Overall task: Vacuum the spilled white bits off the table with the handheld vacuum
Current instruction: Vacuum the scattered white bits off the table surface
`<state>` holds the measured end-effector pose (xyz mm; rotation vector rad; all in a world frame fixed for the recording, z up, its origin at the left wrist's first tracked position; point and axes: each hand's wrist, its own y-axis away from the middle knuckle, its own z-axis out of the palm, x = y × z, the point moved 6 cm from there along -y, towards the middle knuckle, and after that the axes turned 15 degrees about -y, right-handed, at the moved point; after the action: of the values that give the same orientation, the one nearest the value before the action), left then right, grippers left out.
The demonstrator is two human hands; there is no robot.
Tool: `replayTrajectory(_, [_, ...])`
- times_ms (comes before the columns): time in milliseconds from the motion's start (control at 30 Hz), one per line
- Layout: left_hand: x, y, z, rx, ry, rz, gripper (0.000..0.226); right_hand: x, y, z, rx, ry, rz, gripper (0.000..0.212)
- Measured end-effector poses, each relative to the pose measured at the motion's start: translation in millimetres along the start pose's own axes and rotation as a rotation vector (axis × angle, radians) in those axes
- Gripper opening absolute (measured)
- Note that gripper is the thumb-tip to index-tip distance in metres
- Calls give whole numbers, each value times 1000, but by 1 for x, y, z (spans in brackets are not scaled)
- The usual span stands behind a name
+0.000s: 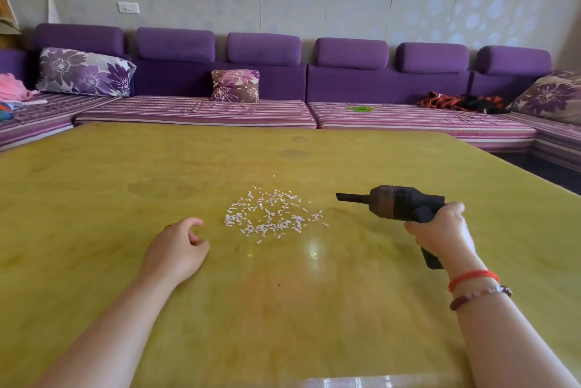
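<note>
Head view: white bits (273,214) mid-tabletop (94,167), between relaxed, empty left hand (176,249) and right hand (440,230) gripping black vacuum (396,203), nozzle pointing toward them; purple sofa (377,82) beyond far edge.

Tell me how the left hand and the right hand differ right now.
The right hand grips the black vacuum; the left hand holds nothing, fingers loosely curled. The left hand sits left of the white bits, the right hand to their right. Only the right wrist wears bracelets. Both are over the table.
</note>
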<state>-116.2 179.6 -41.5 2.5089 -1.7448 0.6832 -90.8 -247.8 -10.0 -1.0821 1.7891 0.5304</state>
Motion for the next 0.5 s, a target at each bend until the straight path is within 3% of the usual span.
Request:
replayTrajectory(267, [1, 0, 0, -3, 10, -1, 37, 2, 1, -5, 36, -70, 26, 45])
replayTrajectory(500, [2, 1, -1, -15, 5, 0, 38, -1, 2, -6, 51, -123, -15, 87])
